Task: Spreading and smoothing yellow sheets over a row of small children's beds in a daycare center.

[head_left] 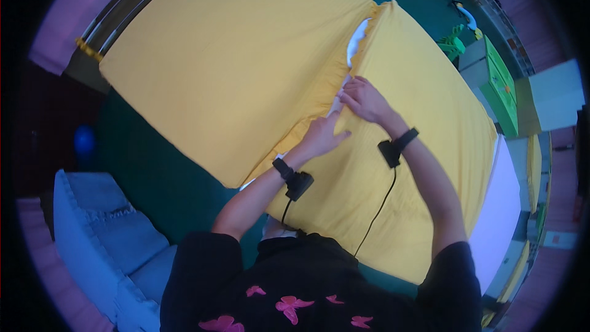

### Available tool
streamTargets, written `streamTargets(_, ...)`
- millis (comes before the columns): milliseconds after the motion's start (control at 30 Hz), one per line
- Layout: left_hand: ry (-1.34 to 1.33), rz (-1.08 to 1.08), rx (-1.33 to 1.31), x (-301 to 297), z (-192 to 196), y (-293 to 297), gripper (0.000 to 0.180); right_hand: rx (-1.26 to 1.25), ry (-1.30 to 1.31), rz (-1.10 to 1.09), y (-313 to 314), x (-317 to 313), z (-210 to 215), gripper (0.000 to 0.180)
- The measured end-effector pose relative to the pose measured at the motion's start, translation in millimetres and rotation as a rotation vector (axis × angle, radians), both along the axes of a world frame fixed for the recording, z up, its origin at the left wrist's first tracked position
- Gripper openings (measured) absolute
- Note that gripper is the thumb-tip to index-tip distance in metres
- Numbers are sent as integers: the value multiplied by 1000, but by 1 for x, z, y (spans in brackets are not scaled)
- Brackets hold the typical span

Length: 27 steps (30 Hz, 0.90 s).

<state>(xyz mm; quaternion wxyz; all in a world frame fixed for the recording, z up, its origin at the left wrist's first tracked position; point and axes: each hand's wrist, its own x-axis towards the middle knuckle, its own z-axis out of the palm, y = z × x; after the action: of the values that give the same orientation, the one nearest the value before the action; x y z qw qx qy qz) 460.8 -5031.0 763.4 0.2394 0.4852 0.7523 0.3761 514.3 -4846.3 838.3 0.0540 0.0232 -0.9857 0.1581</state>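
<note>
A yellow fitted sheet (424, 104) covers the right-hand mattress, and a second yellow cover (233, 55) lies over the left-hand one. Where they meet, gathered yellow edging runs along a seam, and a strip of white fabric (355, 43) shows through the gap. My right hand (366, 101) is closed at the seam, its bent fingers pinching the sheet's edge; the fingertips are partly hidden. Just below and to the left, my left hand (319, 138) lies along the same seam, its thumb stretched away from the fingers and nothing visibly held.
A blue padded sofa (117, 221) stands at lower left on the dark green floor (153, 172), with a blue ball (84, 140) beyond it. On the right are a green-and-white cabinet (498, 86) and a lilac panel (499, 203). Black cables hang from both wrist bands.
</note>
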Motion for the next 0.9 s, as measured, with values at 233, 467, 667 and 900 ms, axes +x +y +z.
streamTargets(233,-67,98,-62,27,-28,-138,59,104,-205,89,62,-53,-51,40)
streamTargets(467,-35,266,-142,43,-43,-211,53,311,-222,108,118,-85,-84,47)
streamTargets(667,-168,289,-111,16,-94,-238,37,446,-304,43,152,-126,-93,47)
streamTargets(900,-313,351,-190,7,-119,-256,45,532,-329,-153,198,-163,-103,41)
